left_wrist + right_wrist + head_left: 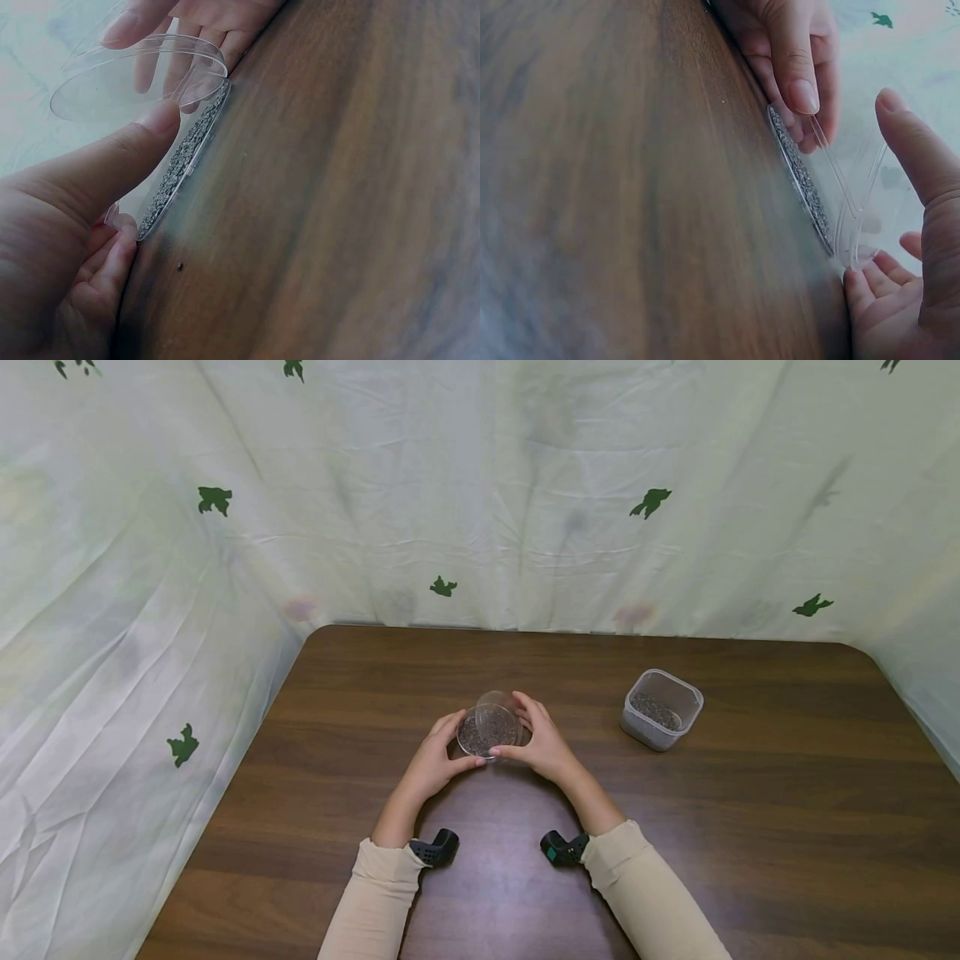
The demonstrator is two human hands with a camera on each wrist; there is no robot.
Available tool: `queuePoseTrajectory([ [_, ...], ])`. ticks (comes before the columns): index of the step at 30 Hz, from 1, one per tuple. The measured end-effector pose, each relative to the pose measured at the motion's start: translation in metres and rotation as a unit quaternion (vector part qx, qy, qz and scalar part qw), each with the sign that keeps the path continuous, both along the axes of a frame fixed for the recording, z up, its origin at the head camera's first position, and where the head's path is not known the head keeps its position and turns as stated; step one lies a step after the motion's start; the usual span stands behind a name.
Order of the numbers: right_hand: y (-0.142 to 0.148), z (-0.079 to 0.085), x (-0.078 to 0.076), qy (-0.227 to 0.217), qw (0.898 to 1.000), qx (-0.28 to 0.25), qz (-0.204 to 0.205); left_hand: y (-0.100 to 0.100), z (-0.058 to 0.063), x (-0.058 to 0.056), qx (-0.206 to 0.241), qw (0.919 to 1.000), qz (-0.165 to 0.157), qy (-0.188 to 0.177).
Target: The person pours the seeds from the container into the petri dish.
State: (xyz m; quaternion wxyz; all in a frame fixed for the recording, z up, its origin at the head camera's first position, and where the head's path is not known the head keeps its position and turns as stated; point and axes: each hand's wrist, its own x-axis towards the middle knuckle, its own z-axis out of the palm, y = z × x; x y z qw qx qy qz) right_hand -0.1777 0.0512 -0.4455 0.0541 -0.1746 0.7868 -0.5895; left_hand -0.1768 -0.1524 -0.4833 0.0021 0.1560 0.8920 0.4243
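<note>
A clear round petri dish [467, 742] with a layer of dark grey granules [176, 165] rests on the table. My left hand [432, 764] grips it from the left, thumb at the near side and fingers round the far side. From the right, my right hand [547, 748] holds the clear petri dish lid [90, 90] between thumb and fingers. The lid tilts over the dish, its right side raised in the left wrist view's background, and overlaps the granules in the head view.
A translucent square plastic tub [651, 739], partly filled with similar granules, stands to the right on the brown wooden table [750, 827]. One stray dark granule [180, 266] lies near the dish. A pale curtain [480, 485] with green bird shapes hangs behind the table.
</note>
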Motion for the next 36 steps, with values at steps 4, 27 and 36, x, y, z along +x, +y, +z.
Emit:
queuePoseTrajectory([
  [4,-0.0009,-0.0007,-0.0008,-0.004,1.000,-0.003,0.002,-0.0002,-0.0002,0.0000,0.002,1.0000,0.000,-0.001],
  [27,-0.0044,-0.0039,-0.0023,0.016,0.999,-0.007,0.028,0.0002,-0.0006,-0.0010,0.044,0.9990,-0.007,-0.009],
  [36,-0.0044,-0.0026,-0.0012,0.020,0.999,0.001,0.027,-0.0008,-0.0006,-0.0020,0.097,0.9946,-0.012,-0.035],
])
